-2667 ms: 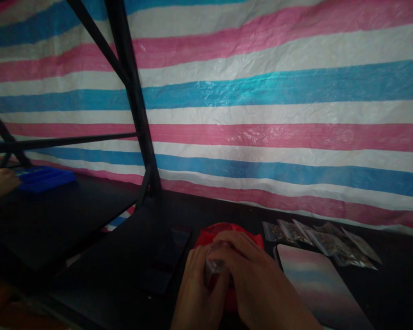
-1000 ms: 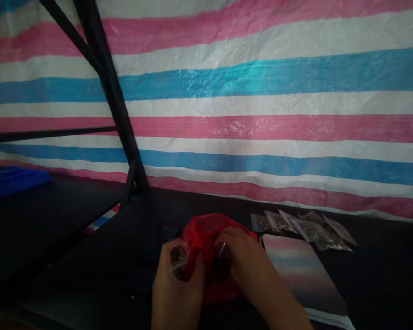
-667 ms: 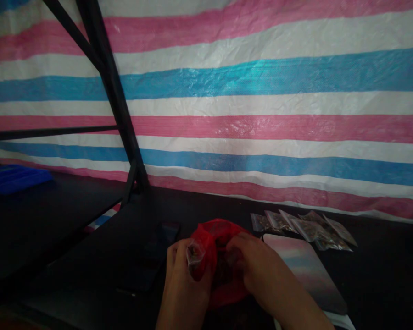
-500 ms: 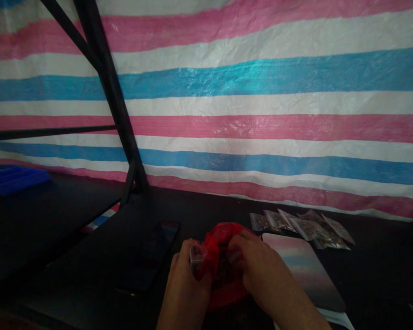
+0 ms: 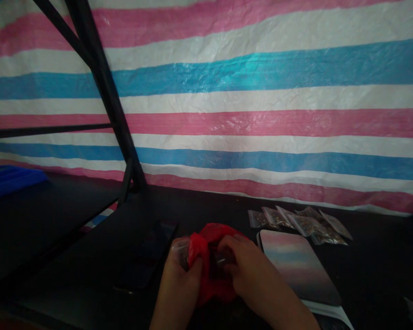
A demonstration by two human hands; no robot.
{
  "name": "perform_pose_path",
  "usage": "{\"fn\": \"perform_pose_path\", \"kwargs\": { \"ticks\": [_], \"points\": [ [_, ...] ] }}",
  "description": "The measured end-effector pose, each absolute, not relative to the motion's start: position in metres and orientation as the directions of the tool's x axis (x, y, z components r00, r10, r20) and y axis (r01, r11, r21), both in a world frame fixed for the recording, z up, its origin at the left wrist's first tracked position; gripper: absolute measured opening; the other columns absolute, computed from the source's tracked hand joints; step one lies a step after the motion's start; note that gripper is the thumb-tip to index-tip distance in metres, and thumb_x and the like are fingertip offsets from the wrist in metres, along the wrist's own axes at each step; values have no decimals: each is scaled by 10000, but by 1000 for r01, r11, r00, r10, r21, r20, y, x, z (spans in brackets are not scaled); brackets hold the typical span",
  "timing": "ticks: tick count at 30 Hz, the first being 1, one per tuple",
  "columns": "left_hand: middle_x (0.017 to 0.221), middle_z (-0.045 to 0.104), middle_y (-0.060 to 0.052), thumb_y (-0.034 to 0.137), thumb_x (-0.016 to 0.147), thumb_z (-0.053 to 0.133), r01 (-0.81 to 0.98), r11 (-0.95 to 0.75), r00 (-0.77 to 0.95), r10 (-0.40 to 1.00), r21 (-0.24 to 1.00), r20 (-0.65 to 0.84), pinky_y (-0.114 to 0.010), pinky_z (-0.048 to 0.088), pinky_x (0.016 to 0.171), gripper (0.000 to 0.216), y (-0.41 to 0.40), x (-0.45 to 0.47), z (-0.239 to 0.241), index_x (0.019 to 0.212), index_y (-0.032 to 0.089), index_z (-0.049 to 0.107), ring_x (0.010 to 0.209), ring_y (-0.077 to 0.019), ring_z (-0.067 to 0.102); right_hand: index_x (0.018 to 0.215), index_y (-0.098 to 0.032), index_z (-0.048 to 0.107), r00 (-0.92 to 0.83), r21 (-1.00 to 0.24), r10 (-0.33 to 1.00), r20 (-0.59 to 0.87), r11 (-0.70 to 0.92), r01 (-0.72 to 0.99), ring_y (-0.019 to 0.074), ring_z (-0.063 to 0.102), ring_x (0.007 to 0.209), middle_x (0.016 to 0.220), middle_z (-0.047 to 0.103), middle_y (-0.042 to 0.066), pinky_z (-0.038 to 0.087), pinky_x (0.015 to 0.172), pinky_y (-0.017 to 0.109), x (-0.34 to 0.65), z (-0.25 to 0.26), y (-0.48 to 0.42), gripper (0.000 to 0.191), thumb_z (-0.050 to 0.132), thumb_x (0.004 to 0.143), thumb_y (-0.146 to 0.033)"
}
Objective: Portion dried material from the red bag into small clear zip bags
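A crumpled red plastic bag [image 5: 216, 293] stands open at the near middle of the table. My left hand [image 5: 179, 284] is closed on its left rim, and a small clear plastic bag [image 5: 181, 250] sits in the same grip. From the right, my right hand [image 5: 254, 272] reaches into the mouth of the red bag with its fingers curled. Something glinting shows at these fingertips, too dark to name. The contents of the red bag are in shadow.
Right of the bag lies a flat device with a shiny plate [image 5: 299, 266], like a scale. Several filled zip bags [image 5: 303, 224] lie behind it. A dark phone [image 5: 146, 256] is on the left. A black frame post [image 5: 106, 96] and blue tray [image 5: 13, 178] stand farther left, before a striped sheet [image 5: 261, 123].
Both hands and the red bag have shifted slightly left in view. The clear bag in my left hand now lies outside the red rim. My right fingers have moved at the bag's mouth.
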State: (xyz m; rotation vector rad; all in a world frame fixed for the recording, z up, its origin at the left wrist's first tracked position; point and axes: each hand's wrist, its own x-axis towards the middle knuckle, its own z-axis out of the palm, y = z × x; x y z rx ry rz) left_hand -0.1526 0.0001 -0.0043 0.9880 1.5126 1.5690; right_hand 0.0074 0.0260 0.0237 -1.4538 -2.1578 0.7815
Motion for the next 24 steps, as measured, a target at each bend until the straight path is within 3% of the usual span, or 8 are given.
{"fn": "perform_pose_path", "kwargs": {
  "ticks": [5, 10, 14, 20, 24],
  "points": [
    [908, 791, -75, 375, 631, 733, -61, 16, -439, 897, 998, -41, -359, 597, 639, 415, -1, -161, -5, 991, 181, 665, 827, -300, 769, 1127, -244, 745, -333, -730, 942, 38, 254, 635, 235, 685, 1166, 1257, 746, 48, 484, 986, 329, 0, 23, 28, 456, 608, 790, 32],
    [928, 787, -61, 373, 645, 734, -143, 69, -414, 902, 987, -123, -406, 613, 816, 422, -2, -163, -5, 1016, 181, 676, 956, -317, 771, 1188, -199, 754, -284, -587, 959, -3, 228, 777, 271, 692, 1185, 1313, 712, 105, 494, 1035, 391, -4, 28, 29, 492, 545, 834, 71],
    [906, 769, -35, 358, 614, 731, -164, 62, -407, 905, 985, -125, -402, 601, 886, 424, 1, -160, -5, 995, 186, 659, 946, -289, 765, 1159, -201, 770, -298, -600, 954, 12, 246, 761, 285, 683, 1215, 1295, 729, 99, 476, 1081, 416, -6, 26, 30, 404, 601, 862, 16],
    [810, 744, 8, 357, 665, 704, -234, 66, -388, 909, 970, -156, -332, 586, 710, 370, 3, -157, -6, 996, 210, 630, 782, -235, 748, 1157, -209, 774, -311, -671, 948, 67, 273, 690, 245, 690, 1214, 1286, 753, 82, 474, 1074, 354, -9, 15, 35, 460, 580, 828, 47],
    [760, 727, 26, 366, 693, 693, -248, 72, -394, 903, 966, -169, -273, 517, 582, 343, 2, -160, -5, 988, 202, 631, 630, -174, 667, 1101, -233, 788, -302, -766, 952, 48, 229, 601, 218, 732, 1094, 1165, 800, 45, 516, 946, 308, -6, 16, 36, 471, 589, 788, 58]
  ]
}}
